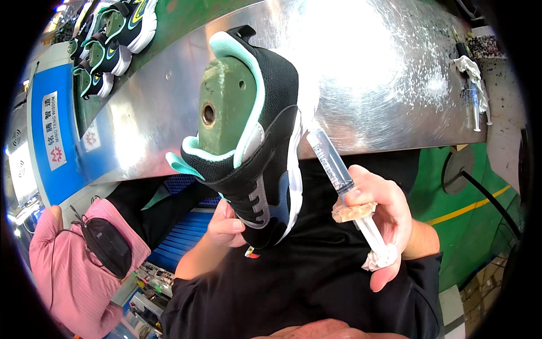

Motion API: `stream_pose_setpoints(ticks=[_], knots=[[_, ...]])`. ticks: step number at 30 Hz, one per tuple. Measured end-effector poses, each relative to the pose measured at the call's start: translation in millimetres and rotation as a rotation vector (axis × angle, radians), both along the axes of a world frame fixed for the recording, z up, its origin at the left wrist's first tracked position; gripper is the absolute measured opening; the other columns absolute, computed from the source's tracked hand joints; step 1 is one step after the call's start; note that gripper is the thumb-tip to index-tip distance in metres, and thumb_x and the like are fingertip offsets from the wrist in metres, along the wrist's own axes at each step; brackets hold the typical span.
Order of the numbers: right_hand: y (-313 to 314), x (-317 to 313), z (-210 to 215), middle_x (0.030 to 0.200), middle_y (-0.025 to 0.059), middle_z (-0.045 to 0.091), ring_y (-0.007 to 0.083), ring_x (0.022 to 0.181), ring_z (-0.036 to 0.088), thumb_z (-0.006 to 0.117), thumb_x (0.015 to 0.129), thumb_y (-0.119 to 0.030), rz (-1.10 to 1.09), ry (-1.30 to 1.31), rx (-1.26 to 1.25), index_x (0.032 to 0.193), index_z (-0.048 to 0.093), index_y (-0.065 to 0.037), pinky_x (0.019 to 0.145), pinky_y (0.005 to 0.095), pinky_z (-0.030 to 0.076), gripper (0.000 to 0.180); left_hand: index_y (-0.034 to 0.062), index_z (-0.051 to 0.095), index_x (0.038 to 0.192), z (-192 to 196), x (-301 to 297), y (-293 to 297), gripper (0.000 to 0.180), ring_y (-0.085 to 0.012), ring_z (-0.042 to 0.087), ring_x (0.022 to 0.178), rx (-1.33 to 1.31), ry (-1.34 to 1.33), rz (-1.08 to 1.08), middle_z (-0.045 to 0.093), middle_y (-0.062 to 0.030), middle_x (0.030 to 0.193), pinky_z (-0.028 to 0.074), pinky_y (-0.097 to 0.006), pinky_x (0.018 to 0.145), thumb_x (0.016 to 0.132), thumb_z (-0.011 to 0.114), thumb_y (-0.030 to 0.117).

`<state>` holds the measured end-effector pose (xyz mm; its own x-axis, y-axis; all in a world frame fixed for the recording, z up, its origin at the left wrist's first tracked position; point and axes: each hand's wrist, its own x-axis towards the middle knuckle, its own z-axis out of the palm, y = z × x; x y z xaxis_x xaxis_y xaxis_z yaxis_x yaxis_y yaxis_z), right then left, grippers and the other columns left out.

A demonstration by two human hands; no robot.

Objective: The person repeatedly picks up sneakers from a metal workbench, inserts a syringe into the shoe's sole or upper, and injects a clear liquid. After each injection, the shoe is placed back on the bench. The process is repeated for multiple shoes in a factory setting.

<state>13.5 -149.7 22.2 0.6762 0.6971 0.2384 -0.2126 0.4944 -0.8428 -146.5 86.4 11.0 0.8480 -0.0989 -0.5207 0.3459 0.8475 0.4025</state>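
Shoe [279, 141] gripped near the toe [265, 231] by the left hand [224, 227] at the bench's [395, 113] near edge, syringe [333, 168] clamped in the right hand [390, 200] beside the sole [294, 166], with a likely risk of smearing the upper [278, 76] from too hard a plunger [372, 236] push or a wobbling grip.

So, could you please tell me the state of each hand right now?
Left hand: closed, holding a black-and-teal, white-soled shoe by its toe.
Right hand: closed, holding a clear plastic syringe.
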Motion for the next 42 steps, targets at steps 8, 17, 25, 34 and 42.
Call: stream_pose_setpoints(ticks=[8,17,25,34,42], knots=[[6,1,12,0.101,0.0131,0.061,0.0217,0.080,0.054,0.085,0.049,-0.052,0.028,-0.077,-0.030,0.112,0.054,0.005,0.069,0.0302,0.038,0.090,-0.0056,0.033,0.135,-5,0,-5,0.081,-0.0308,0.052,0.117,-0.084,0.116,-0.091,0.049,-0.0218,0.128,0.036,-0.040,0.103,0.062,0.064,0.010],[2,10,18,0.096,0.0104,0.059,0.0193,0.077,0.049,0.083,0.050,-0.058,0.108,-0.114,-0.062,0.113,0.052,0.001,0.067,0.0297,0.034,0.092,-0.0030,0.035,0.134,0,12,-5,0.094,-0.0298,0.052,0.116,-0.010,0.248,-0.253,0.051,-0.0194,0.126,0.039,-0.037,0.101,0.046,0.060,0.013],[-18,0,49,0.093,0.0088,0.061,0.0164,0.074,0.052,0.079,0.053,-0.064,0.171,0.027,-0.158,0.115,0.052,0.000,0.067,0.0279,0.031,0.094,-0.0017,0.041,0.127,-18,4,3,0.068,-0.0282,0.054,0.109,-0.110,0.262,-0.388,0.053,-0.0180,0.118,0.042,-0.036,0.091,0.064,0.065,0.009],[-54,-7,93,0.089,0.0098,0.065,0.0144,0.068,0.045,0.083,0.048,-0.060,0.241,0.114,-0.362,0.113,0.057,-0.005,0.062,0.0280,0.028,0.089,-0.0063,0.054,0.113,-9,47,-31,0.040,-0.0275,0.059,0.102,-0.547,0.181,-0.186,0.060,-0.0168,0.111,0.046,-0.037,0.089,0.074,0.050,-0.014],[-85,-10,124,0.091,0.0110,0.063,0.0174,0.070,0.050,0.082,0.051,-0.060,0.216,-0.099,-0.498,0.110,0.057,-0.007,0.062,0.0277,0.032,0.083,-0.0052,0.054,0.116,-21,75,-55,0.034,-0.0257,0.057,0.108,-0.468,-0.139,-0.363,0.059,-0.0158,0.117,0.044,-0.036,0.096,0.082,0.054,-0.008]])
